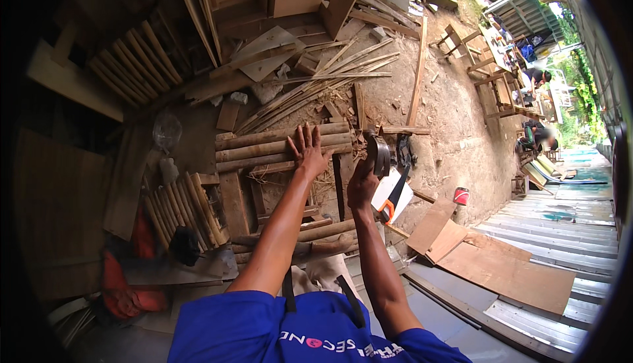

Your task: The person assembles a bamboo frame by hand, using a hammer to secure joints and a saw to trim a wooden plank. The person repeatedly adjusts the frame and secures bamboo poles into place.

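My left hand [308,154] lies with spread fingers on bamboo poles [264,152] laid side by side across a wooden frame [233,198]. To its right, my right hand [362,186] is closed round a hammer [378,154]; the dark head shows above the fist, and most of the handle is hidden. The hammer is held up near the right ends of the poles. More poles [330,231] rest across the frame's near side, close to my body. Just right of my right hand is a handsaw [389,209] with an orange and black handle, over a white sheet.
Long thin strips [316,86] are heaped on the dirt beyond the frame. Slatted bamboo pieces [181,208] stand at left. A red can [461,196] and plywood sheets [501,271] lie right, near corrugated metal [560,231]. Other people [537,79] are far right beside wooden tables.
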`<state>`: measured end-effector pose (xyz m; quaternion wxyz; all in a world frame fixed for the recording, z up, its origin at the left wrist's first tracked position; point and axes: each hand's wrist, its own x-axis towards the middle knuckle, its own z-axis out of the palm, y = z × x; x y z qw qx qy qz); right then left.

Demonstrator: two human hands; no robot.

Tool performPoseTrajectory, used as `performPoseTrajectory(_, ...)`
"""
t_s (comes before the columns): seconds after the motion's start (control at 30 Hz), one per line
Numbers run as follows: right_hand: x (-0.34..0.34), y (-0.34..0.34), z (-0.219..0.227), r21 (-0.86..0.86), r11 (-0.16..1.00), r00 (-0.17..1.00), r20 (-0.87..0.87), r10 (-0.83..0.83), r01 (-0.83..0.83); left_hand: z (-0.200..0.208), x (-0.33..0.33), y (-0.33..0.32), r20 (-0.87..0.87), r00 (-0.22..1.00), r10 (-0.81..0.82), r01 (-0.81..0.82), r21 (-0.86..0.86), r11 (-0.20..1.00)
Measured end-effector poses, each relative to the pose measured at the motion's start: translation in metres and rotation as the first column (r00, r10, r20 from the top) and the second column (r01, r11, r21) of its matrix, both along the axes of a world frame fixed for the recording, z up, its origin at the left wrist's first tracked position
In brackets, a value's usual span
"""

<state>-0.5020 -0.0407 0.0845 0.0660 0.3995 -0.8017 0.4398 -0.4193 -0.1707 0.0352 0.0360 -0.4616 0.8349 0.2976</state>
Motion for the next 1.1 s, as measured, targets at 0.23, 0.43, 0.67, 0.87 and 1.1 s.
performPoseTrajectory(0.23,-0.004,0.001,0.000,0.169,0.985,0.966,0.245,-0.079,0.038,0.005,0.000,-0.001,0.052,0.998,-0.019,0.016,0.046,0.999)
performPoseTrajectory(0.43,-0.011,0.004,-0.003,0.522,0.843,0.945,0.322,-0.054,-0.130,-0.004,0.000,0.001,0.000,1.000,-0.005,0.005,-0.045,0.999)
performPoseTrajectory(0.67,-0.015,0.009,-0.001,0.116,0.988,0.989,0.122,0.083,-0.097,-0.017,0.000,0.004,-0.009,1.000,0.001,-0.001,-0.080,0.997)
performPoseTrajectory(0.87,-0.014,0.010,-0.007,0.264,0.963,0.943,0.333,-0.029,-0.063,-0.014,0.000,0.004,0.014,1.000,-0.002,0.003,-0.085,0.996)
performPoseTrajectory(1.1,-0.034,0.003,0.007,0.327,0.941,0.926,0.376,-0.042,-0.090,-0.003,0.001,0.004,0.081,0.996,-0.038,0.041,-0.029,0.999)
